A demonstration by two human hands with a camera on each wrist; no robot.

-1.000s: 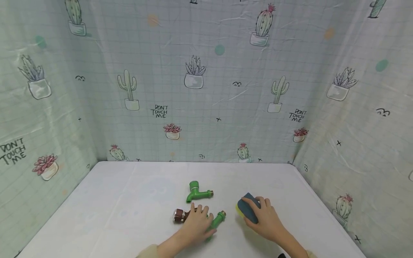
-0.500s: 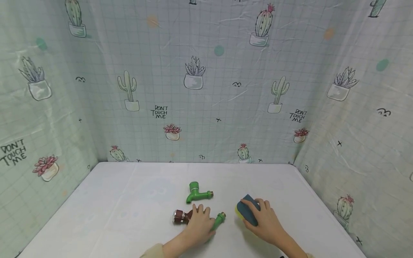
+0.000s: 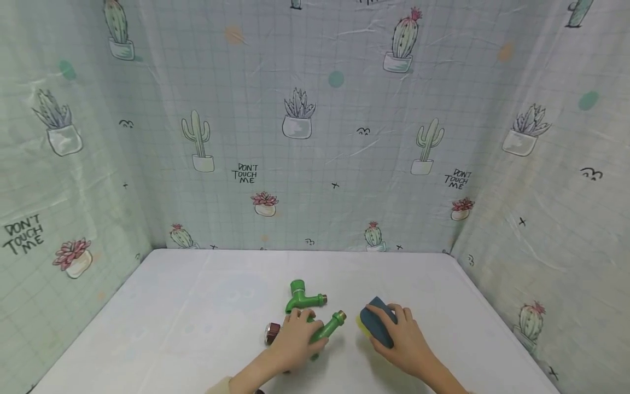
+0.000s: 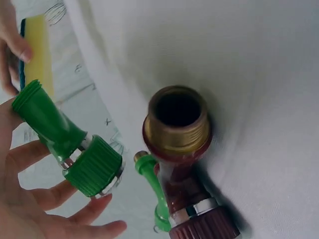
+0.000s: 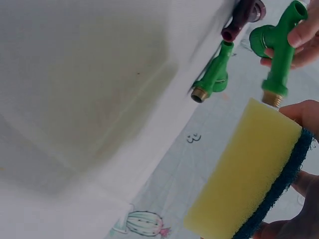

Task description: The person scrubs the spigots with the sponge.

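My left hand (image 3: 295, 342) holds a green tap (image 3: 331, 326) between thumb and fingers. In the right wrist view, this tap (image 5: 281, 55) is raised off the table, its brass threaded end pointing down. Below the left hand lies a dark red-brown tap (image 4: 182, 179), partly hidden by that hand in the head view. Another green tap (image 3: 306, 301) lies just beyond, on the white table. On the right, my right hand (image 3: 407, 345) grips a sponge (image 5: 254, 169) with a yellow foam side and a dark blue scouring side. The sponge is held above the table.
The white table (image 3: 197, 323) carries the taps near its middle. Behind it and along both sides hangs a pale cloth (image 3: 315, 164) printed with cacti. A small dark thing (image 3: 259, 391) shows at the bottom edge of the head view, too cut off to identify.
My left hand has lifted the green tap from the table and shifted slightly up and left. The right hand keeps the sponge almost in the same place. The head view has tipped slightly.
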